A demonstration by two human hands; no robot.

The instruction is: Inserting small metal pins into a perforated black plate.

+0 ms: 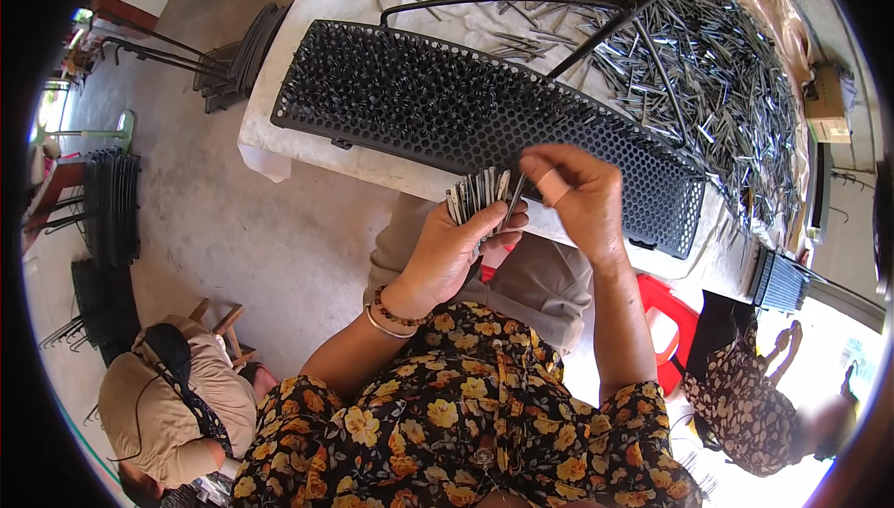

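My left hand (445, 252) is closed round a fanned bundle of thin metal strips (477, 193), grey and dark, their ends sticking up. Beside it, my right hand (579, 193) is bent in a pinch at the upper end of one dark strip (516, 195) at the bundle's right side. A pale band circles one right finger. Just beyond both hands lies a long black perforated rack (596, 171). Many small dark pieces (391, 75) stand upright in its left and middle holes, while bare holes show toward the right.
A large heap of loose metal strips (717, 70) covers the far right of the white-covered table (270, 126). A black rod frame (643, 3) rises over the rack. Two people (172, 396) (750, 396) sit nearby, left and right. A red plastic stool (661, 322) stands at right.
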